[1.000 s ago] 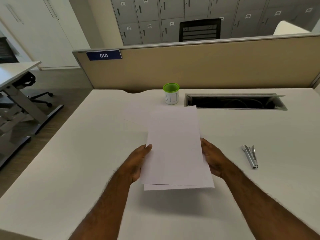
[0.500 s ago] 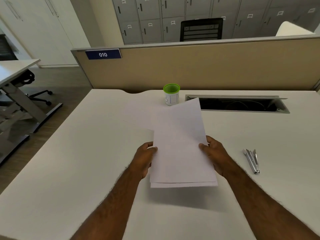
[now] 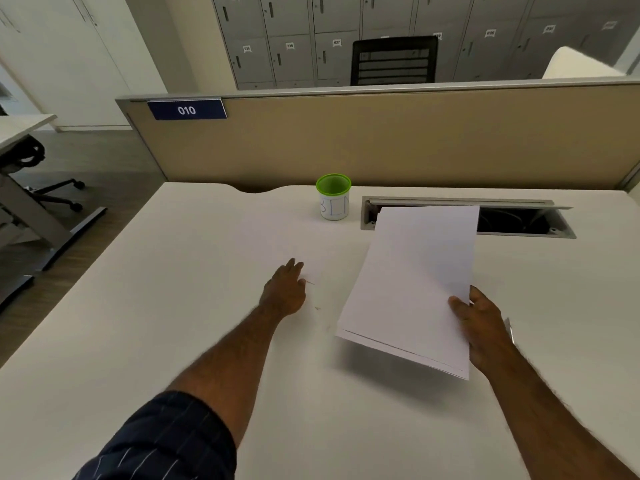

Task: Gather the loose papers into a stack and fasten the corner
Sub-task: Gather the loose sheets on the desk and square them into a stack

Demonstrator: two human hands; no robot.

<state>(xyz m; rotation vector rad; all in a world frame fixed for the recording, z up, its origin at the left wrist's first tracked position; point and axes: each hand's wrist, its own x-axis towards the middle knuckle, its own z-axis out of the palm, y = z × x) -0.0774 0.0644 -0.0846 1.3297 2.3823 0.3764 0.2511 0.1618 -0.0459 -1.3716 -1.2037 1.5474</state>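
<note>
My right hand (image 3: 485, 327) grips a thin stack of white papers (image 3: 412, 285) by its right edge, thumb on top. The stack is lifted off the white desk (image 3: 138, 323) and tilted. My left hand (image 3: 282, 292) is stretched forward, palm down, fingers straight, holding nothing. Its fingertips lie at the near edge of a faint white sheet (image 3: 287, 233) that rests flat on the desk. A silver stapler (image 3: 509, 329) lies behind my right hand, and only a sliver of it shows.
A white cup with a green rim (image 3: 333, 197) stands at the back of the desk. Right of it is an open cable slot (image 3: 519, 221), partly covered by the raised stack. A beige partition (image 3: 381, 140) closes the far edge. The desk's left edge drops to the floor.
My left hand has let go of the stack and reached forward and left to the desk. My right hand has carried the stack to the right, covering the stapler.
</note>
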